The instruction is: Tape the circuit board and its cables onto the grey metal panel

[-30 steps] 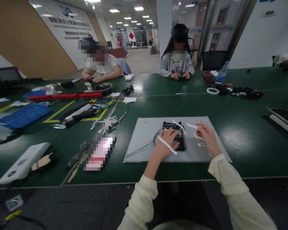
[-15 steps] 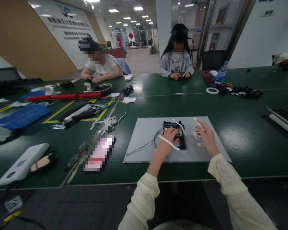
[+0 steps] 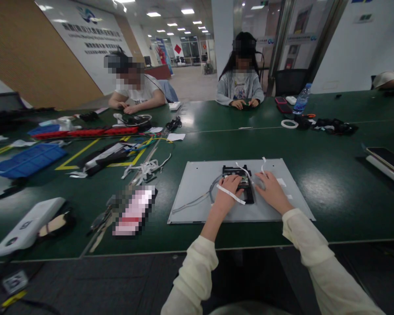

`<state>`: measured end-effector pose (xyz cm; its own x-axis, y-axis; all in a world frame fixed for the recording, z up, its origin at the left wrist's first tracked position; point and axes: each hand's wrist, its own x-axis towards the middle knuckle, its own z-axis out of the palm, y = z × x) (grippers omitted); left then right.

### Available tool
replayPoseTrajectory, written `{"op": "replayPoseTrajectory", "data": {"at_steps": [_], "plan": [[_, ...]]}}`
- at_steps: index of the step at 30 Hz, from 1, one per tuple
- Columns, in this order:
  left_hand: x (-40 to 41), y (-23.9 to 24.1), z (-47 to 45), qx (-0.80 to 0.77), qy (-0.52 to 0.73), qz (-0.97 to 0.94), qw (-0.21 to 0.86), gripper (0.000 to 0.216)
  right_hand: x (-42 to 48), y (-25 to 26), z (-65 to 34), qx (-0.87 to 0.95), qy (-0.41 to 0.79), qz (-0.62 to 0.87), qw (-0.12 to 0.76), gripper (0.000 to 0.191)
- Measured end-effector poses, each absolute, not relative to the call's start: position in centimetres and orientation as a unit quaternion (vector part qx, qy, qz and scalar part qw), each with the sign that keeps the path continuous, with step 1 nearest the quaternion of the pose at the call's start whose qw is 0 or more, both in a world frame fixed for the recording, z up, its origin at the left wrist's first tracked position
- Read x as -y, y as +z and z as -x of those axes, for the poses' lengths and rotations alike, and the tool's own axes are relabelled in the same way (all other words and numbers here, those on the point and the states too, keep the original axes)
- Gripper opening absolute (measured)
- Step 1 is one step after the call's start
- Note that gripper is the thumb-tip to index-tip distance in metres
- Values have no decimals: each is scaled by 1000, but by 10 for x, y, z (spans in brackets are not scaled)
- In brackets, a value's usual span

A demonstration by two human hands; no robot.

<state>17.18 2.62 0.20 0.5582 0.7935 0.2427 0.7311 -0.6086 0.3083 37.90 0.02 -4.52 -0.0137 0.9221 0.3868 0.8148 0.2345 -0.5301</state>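
A grey metal panel (image 3: 197, 205) lies flat on the green table in front of me. A black circuit module (image 3: 248, 196) sits on its middle, with grey cables (image 3: 197, 200) running off to the left. My left hand (image 3: 228, 194) rests on the module, fingers curled over it, and a white tape strip (image 3: 230, 194) is stuck across the back of the hand. My right hand (image 3: 271, 190) lies on the panel just right of the module, pinching a thin white tape strip (image 3: 263, 164) that curls upward. Small white labels (image 3: 281, 182) lie beside it.
Loose white strips, cables and tools (image 3: 144, 168) lie to the left, with a blue tray (image 3: 26, 159) and a white device (image 3: 28, 225). Two people sit across the table. A tape roll (image 3: 289, 124), a water bottle (image 3: 301, 99) and black parts (image 3: 335, 126) sit at the far right.
My right hand has moved left and down with the white strip, from above the labels to the panel beside the module. My left hand has stayed on the module.
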Motion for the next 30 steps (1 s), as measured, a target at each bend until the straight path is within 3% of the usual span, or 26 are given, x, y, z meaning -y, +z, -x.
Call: {"op": "replayPoseTrajectory", "data": {"at_steps": [18, 30], "plan": [[-32, -4, -172, -435, 192, -874, 98, 42, -7, -35, -367, 704, 15, 655, 272, 26], [-49, 16, -179, -412, 260, -868, 101, 39, -9, -41, -371, 697, 52, 637, 325, 31]]}}
